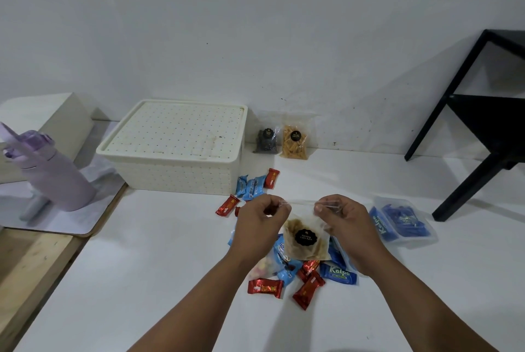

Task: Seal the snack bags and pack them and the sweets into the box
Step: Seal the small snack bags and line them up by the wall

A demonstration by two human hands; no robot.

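Both hands raised, left hand (262, 218) and right hand (339, 216) pinching, fingers curled.

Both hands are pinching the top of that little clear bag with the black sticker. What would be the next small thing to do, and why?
Probably slide the pinching fingers along the strip to press it closed: the left hand and right hand hold the snack bag by its top corners, and the box still has its lid on.

Lilac water bottle (54, 172) on a white mat (59, 223) at left, black table frame (480, 121) at right
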